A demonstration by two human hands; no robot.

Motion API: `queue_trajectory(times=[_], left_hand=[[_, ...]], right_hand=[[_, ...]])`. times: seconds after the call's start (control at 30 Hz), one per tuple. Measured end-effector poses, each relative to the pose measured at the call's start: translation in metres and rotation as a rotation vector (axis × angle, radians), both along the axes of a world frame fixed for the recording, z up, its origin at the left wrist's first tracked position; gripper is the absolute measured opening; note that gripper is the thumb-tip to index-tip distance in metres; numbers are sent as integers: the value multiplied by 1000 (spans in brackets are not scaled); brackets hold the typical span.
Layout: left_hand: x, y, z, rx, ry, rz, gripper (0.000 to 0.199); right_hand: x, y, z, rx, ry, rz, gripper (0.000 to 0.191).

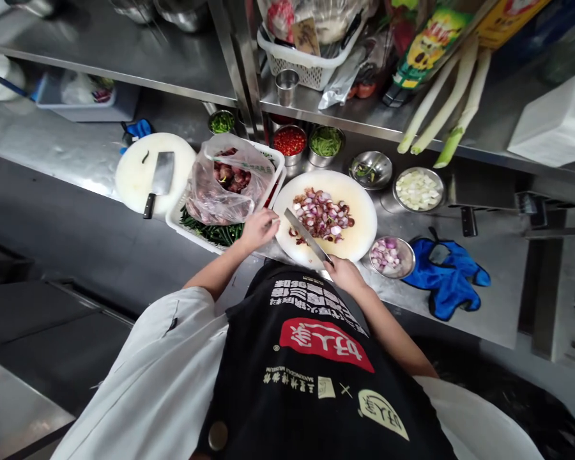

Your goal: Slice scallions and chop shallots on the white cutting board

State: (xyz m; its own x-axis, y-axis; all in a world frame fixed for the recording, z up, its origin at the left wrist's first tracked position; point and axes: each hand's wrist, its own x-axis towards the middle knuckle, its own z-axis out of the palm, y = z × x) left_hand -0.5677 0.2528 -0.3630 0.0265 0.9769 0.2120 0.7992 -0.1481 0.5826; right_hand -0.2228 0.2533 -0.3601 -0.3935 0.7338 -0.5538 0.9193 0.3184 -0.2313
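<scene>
My right hand (345, 273) is wrapped round the handle of a knife (309, 237), whose blade lies over the near left part of a round white cutting board (365, 220). Peeled and cut shallots (323, 214) with brown skins are heaped on the board. At the board's left edge is my left hand (260, 228), fingers curled close together; whether it holds something small cannot be made out. Just left of it, a plastic bag of unpeeled shallots (232, 177) rests in a white basket (175, 220) above green chillies (211, 231). A steel bowl of peeled shallots (388, 257) stands right of the board.
A cleaver (163, 174) lies on a second round board (129, 176) at the left. Behind stand containers of red chillies (289, 140), green pieces (326, 141) and white pieces (418, 190). Blue gloves (448, 275) lie right. Leeks (464, 96) overhang the shelf (359, 121).
</scene>
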Motion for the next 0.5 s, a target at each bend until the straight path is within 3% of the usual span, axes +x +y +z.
queue_trajectory(times=[0.1, 0.2, 0.3, 0.5], left_hand=[[-66, 28, 50, 59, 86, 282, 26], [-120, 68, 78, -118, 199, 449, 29], [-140, 102, 82, -259, 293, 476, 37], [-130, 140, 74, -354, 380, 412, 44]], right_hand=[[1, 1, 1, -33, 22, 94, 34], [-5, 4, -5, -59, 22, 114, 34], [-6, 8, -15, -48, 0, 59, 36], [6, 22, -23, 19, -71, -91, 40]])
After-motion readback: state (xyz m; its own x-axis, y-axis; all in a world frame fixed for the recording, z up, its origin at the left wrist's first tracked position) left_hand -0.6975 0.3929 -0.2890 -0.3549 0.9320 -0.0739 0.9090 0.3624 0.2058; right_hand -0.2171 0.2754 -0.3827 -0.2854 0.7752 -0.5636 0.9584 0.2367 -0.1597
